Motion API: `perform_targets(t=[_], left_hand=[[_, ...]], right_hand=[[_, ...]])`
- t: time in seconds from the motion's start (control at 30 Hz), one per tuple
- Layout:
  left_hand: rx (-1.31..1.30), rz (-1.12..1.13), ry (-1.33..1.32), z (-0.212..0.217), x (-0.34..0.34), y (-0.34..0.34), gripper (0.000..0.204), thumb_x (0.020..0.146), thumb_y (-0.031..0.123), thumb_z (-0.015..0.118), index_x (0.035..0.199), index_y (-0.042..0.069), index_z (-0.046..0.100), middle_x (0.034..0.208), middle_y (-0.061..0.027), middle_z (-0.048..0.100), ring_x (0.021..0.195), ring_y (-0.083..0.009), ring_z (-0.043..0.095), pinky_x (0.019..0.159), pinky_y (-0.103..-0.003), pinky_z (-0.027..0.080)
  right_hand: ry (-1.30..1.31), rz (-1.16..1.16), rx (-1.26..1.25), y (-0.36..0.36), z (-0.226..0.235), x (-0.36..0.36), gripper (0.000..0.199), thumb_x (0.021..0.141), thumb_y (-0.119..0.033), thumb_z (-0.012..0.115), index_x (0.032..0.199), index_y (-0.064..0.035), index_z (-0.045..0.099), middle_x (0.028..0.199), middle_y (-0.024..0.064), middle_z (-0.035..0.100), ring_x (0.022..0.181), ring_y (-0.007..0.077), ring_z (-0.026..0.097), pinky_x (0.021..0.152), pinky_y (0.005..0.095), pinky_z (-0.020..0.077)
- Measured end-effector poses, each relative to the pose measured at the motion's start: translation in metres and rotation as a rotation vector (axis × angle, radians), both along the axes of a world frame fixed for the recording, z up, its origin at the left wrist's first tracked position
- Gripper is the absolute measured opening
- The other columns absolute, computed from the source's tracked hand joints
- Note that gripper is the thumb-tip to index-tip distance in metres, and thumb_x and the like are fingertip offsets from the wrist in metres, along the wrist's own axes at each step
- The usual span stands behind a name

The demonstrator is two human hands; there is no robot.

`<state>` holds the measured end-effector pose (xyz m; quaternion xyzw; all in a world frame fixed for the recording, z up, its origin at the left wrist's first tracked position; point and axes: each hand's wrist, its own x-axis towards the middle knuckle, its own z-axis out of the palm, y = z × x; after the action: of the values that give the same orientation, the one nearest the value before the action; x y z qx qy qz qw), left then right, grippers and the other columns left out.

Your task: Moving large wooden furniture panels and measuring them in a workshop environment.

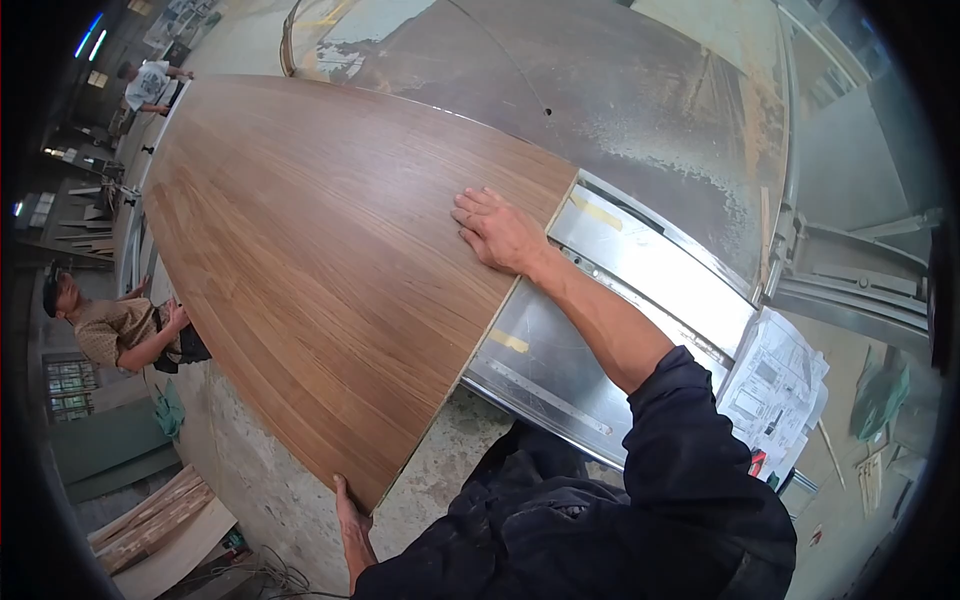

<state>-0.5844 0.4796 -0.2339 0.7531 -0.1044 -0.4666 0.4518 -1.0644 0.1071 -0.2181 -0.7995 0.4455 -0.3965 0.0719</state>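
Workshop, dusty metal saw surface [640,110]. One wood panel [330,250] lies across it, its near corner hanging past the surface edge over bare concrete floor [270,490]. Right hand [497,230] flat on the panel's right edge, fingers spread, gripping nothing. Left hand [350,515] grips the overhanging corner from below. One sheaf of papers [780,380] at right. Two other people at left.

Left hand [350,512] fingers beneath wood panel [330,260]

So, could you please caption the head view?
Right hand flat on wood-veneer panel over saw table; left hand holds its corner.
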Motion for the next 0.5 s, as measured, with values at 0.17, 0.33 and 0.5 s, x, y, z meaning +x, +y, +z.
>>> perform_targets(t=[0.17,0.33,0.5], left_hand=[[-0.003,0.004,-0.011,0.0037,-0.0025,0.0001,0.089,0.088,0.065,0.058,0.151,0.008,0.03,0.152,-0.0113,0.04,0.137,-0.03,0.041,0.113,-0.046,0.032],[-0.029,-0.018,-0.02,0.0065,-0.006,-0.0002,0.089,0.089,0.065,0.058,0.151,0.008,0.03,0.151,-0.0124,0.041,0.136,-0.0302,0.042,0.112,-0.046,0.034],[-0.023,-0.013,-0.012,0.0075,-0.0043,-0.0002,0.089,0.089,0.064,0.058,0.152,0.008,0.03,0.152,-0.0126,0.04,0.137,-0.0304,0.041,0.112,-0.046,0.034]], right_hand=[[-0.008,-0.013,0.003,0.0,-0.0019,0.0005,0.035,0.093,-0.021,0.059,0.124,-0.0042,0.063,0.137,0.0118,0.057,0.134,0.0284,0.046,0.116,0.0422,0.033],[0.001,-0.016,0.012,0.0009,-0.0015,-0.0012,0.035,0.093,-0.02,0.059,0.124,-0.0039,0.063,0.137,0.0125,0.057,0.134,0.0291,0.046,0.116,0.0417,0.0332],[-0.016,-0.003,0.024,-0.001,-0.0007,-0.0018,0.035,0.093,-0.02,0.058,0.123,-0.0035,0.063,0.138,0.013,0.057,0.134,0.0296,0.047,0.116,0.0429,0.0329]])
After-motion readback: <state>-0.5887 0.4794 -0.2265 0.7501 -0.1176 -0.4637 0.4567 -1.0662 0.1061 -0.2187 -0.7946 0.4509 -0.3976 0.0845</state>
